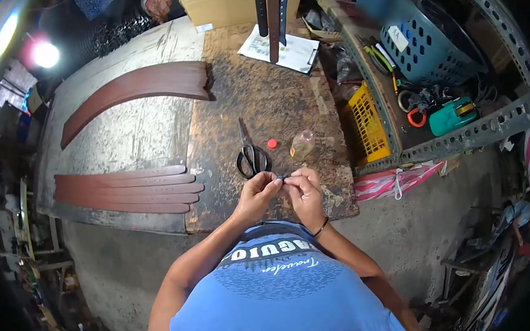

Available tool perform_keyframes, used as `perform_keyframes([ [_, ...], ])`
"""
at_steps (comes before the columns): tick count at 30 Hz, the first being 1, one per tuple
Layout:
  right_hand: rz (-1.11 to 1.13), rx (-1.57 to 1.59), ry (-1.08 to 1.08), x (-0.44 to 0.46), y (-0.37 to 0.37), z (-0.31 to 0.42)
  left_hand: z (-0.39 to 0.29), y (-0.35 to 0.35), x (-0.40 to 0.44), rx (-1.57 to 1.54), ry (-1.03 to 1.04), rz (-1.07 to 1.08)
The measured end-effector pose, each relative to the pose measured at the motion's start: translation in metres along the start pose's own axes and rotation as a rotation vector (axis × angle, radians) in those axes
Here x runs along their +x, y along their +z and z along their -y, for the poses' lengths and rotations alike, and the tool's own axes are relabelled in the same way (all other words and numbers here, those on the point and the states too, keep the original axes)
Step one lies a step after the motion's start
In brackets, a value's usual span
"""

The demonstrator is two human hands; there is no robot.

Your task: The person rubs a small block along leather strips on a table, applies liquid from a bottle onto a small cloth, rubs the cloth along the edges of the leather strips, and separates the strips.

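My left hand (258,191) and my right hand (304,192) meet at the table's near edge, fingers pinched together. Between their fingertips is a small dark piece (282,178), too small to name. Just beyond my left hand lies a pair of black-handled scissors (251,155), blades pointing away. A red cap (272,143) rests beside them. Beyond my right hand stands an uncapped clear bottle (302,145). Several brown leather belt straps (130,187) with punched holes lie fanned at the left, and a curved stack of brown straps (139,85) lies behind them.
A clipboard with papers (290,53) lies at the back, belts (274,20) hanging over it. On the right, a metal-edged shelf (461,138) holds a blue basket (414,59), a green tape dispenser (453,116) and pliers (377,60). A yellow crate (367,123) stands below.
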State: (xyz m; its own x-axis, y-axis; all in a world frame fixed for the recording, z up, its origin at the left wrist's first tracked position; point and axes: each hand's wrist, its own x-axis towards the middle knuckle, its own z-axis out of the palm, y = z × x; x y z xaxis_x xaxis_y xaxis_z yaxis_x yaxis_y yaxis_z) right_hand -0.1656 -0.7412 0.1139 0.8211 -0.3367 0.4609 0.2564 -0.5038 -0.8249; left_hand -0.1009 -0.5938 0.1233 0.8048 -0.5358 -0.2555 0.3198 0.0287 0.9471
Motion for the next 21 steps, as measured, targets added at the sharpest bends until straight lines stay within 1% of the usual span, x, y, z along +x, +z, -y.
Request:
perform_keyframes([
  [2, -0.005, -0.012, 0.007, 0.002, -0.004, -0.005, -0.007, 0.004, 0.004, 0.005, -0.034, 0.038],
  [4, 0.090, 0.558, 0.384, 0.000, -0.010, -0.010, -0.010, 0.009, 0.010, -0.172, -0.079, 0.111],
  [5, 0.082, 0.555, 0.393, 0.000, -0.014, -0.011, -0.003, 0.007, 0.018, -0.159, -0.085, 0.162],
  [8, 0.003, 0.618, 0.646, 0.004, -0.028, -0.005, -0.009, 0.017, 0.031, -0.135, -0.160, 0.244],
  [10, -0.011, 0.600, 0.673, 0.003, -0.036, -0.011, -0.010, 0.026, 0.039, -0.148, -0.189, 0.263],
  [12, 0.000, 0.703, 0.706, -0.001, -0.044, -0.022, -0.004, 0.030, 0.050, -0.132, -0.205, 0.345],
  [13, -0.041, 0.741, 0.706, 0.001, -0.044, -0.020, -0.006, 0.036, 0.050, -0.216, -0.239, 0.327],
  [14, -0.048, 0.736, 0.712, 0.003, -0.045, -0.016, -0.009, 0.038, 0.052, -0.219, -0.245, 0.333],
  [16, -0.117, 0.895, 0.858, 0.010, -0.048, -0.008, -0.012, 0.042, 0.057, -0.310, -0.241, 0.381],
  [17, -0.121, 0.891, 0.862, 0.011, -0.049, -0.011, -0.010, 0.041, 0.060, -0.314, -0.246, 0.384],
  [19, -0.084, 0.823, 0.788, 0.011, -0.053, -0.018, -0.003, 0.035, 0.065, 0.027, -0.014, 0.374],
  [20, -0.091, 0.819, 0.794, 0.012, -0.054, -0.023, 0.008, 0.030, 0.071, 0.024, -0.021, 0.381],
  [21, -0.145, 0.833, 0.744, 0.015, -0.055, -0.029, 0.024, 0.022, 0.079, 0.248, 0.102, 0.226],
])
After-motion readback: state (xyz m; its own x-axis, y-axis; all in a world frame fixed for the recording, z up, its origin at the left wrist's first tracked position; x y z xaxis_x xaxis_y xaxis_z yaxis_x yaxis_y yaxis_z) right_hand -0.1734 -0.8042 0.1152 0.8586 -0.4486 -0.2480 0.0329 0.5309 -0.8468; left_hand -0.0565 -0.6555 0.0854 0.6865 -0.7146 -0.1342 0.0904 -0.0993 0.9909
